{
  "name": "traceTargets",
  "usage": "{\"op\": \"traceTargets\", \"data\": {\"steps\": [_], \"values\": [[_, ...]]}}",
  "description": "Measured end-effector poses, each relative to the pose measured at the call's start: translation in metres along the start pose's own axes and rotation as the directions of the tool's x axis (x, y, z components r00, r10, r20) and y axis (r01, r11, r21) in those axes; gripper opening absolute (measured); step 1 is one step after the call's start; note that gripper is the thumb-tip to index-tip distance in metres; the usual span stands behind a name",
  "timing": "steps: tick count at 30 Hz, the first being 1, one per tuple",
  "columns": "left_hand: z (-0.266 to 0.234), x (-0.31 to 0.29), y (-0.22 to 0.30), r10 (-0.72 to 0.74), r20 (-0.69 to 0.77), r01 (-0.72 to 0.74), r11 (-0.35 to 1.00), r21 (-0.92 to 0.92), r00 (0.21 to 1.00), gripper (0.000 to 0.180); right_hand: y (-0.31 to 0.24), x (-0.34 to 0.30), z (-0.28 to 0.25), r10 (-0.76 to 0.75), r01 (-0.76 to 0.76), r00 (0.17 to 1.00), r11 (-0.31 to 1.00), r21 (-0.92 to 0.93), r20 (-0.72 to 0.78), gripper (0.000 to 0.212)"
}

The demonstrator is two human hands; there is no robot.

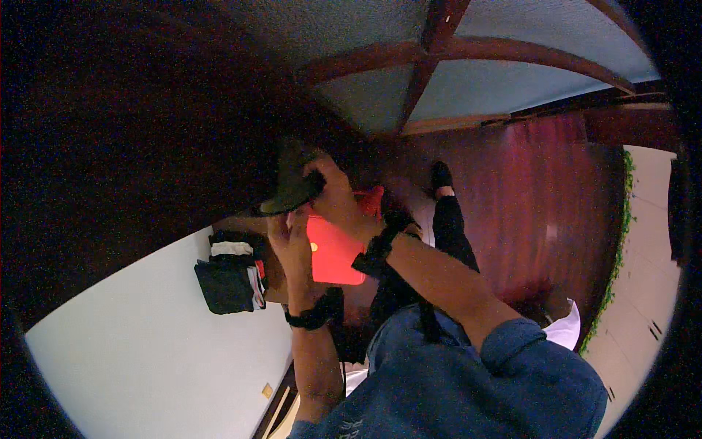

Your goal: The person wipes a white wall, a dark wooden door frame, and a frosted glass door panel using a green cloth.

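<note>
A dark olive cap [296,175] is up in front of me, its brim at the lower left; it is dim and a little blurred. My right hand [333,192] grips it from the right side, with fingers bent around its edge. At the brim, my left hand [291,241] has its fingertips closed from below. Both wrists wear black bands. Below and behind the hands sits a bright red flat-sided bag or box [338,254] with a small yellow round mark.
Folded dark clothes [225,282] are stacked on a brown surface at the left, beside a white wall [161,344]. Dark wood fills the upper left. A wood-framed panel [497,88] stands ahead. Reddish floor [534,212] lies right, with pale cabinets [636,293] and green vine trim [621,241] beyond.
</note>
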State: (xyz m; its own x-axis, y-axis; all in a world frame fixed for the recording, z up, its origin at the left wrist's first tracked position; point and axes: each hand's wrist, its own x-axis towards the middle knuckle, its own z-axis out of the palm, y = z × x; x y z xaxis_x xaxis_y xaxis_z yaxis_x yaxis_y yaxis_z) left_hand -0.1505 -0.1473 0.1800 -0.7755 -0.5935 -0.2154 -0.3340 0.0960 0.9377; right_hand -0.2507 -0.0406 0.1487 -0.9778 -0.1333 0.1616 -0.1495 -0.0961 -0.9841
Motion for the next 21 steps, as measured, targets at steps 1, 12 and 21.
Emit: {"op": "traceTargets", "data": {"steps": [1,12,21], "values": [[0.008,0.002,-0.004,-0.002,0.010,0.003,1.000,-0.007,1.000,0.037,0.018,-0.001,-0.005,0.062,-0.061,0.997,0.998,-0.012,0.036,0.039],[0.056,0.033,-0.119,-0.299,0.210,0.298,0.954,0.037,0.931,0.041,0.184,-0.002,-0.008,0.051,-0.019,0.964,0.992,-0.127,0.259,0.052],[0.055,0.024,-0.098,-0.108,0.213,0.089,0.991,0.096,0.971,0.044,0.198,-0.008,0.002,0.383,-0.385,0.912,0.923,-0.015,0.147,0.043]]}}
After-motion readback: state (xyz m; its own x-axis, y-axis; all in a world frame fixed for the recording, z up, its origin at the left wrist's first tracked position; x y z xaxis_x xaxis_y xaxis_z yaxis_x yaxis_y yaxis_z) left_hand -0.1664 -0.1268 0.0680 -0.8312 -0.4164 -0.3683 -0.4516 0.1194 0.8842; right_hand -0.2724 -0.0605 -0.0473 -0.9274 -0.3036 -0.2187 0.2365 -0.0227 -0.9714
